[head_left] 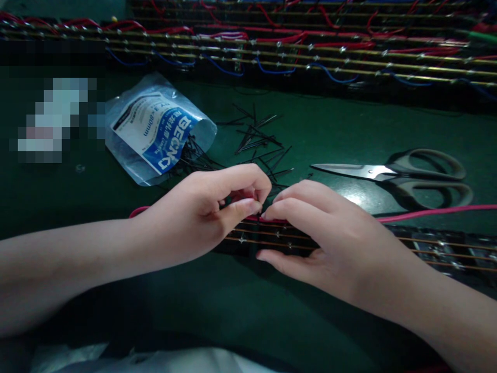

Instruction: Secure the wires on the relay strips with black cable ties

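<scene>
black nylon, by the look of it: pinched a thin cable tie (259,211) tightly between thumb and forefinger of the left hand (209,207), at the far edge of a rail strip (446,247) and right by a red cable (430,211). could not make out whether looped round both. set the right hand (337,238) across the strip, with forefinger near the tie and thumb parted from it on the near side; could not make out any firm hold in those right fingers.

judged a slip likeliest: with so little of the tie showing, might lose it from the left fingers. by pulling too hard, might snap it or dent the cable's sleeve; by pulling unevenly, might leave the cable slack or twisted over the rails.

saw loose black ties (259,141) just beyond the hands, scattered on the green surface (272,305), near enough to be swept aside by a knuckle. spotted a clear bag (155,129) to their left, with a blue and white label and more ties at its mouth. noted scissors (382,172) to the right, with blades together; could be knocked by a wide swing of the right hand. made out wired strips (272,52) along the back, too dim for detail.
</scene>
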Available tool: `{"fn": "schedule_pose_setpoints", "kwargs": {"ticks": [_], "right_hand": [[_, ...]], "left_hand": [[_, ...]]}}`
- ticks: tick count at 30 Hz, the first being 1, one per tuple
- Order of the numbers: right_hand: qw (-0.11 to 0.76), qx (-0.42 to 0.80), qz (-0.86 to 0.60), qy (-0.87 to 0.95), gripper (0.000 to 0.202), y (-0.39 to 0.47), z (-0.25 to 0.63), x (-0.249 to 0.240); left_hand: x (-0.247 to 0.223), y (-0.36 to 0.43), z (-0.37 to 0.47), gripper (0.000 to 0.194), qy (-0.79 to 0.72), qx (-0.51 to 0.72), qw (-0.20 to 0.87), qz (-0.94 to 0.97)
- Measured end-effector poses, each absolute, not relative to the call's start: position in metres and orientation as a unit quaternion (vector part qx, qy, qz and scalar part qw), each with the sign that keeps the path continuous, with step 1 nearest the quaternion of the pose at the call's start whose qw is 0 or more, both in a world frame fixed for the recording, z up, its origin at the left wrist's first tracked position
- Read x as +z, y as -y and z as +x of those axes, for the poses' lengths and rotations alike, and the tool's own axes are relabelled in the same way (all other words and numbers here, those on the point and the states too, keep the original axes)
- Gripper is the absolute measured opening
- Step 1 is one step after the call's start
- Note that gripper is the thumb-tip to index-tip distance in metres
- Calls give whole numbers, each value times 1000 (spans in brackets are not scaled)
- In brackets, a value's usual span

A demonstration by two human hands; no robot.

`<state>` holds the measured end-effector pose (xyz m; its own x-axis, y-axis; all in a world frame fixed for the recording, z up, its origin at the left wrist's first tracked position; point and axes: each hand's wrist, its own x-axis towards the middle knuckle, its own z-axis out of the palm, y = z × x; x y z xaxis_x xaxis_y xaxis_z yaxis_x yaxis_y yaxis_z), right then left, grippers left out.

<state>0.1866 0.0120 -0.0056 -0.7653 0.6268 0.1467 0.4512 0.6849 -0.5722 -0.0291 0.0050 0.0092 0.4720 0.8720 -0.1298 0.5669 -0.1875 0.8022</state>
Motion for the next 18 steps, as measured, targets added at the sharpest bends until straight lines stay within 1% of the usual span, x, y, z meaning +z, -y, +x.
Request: {"fn": "schedule_pose_setpoints", "kwargs": {"ticks": [14,18], "right_hand": [[171,257,-301,902,24,-11,188,-6],[168,258,-301,902,23,-10,188,-4]], "left_hand": [[7,-5,-31,11,-493,187,417,741],[7,-5,-30,7,-499,182,423,734]]}}
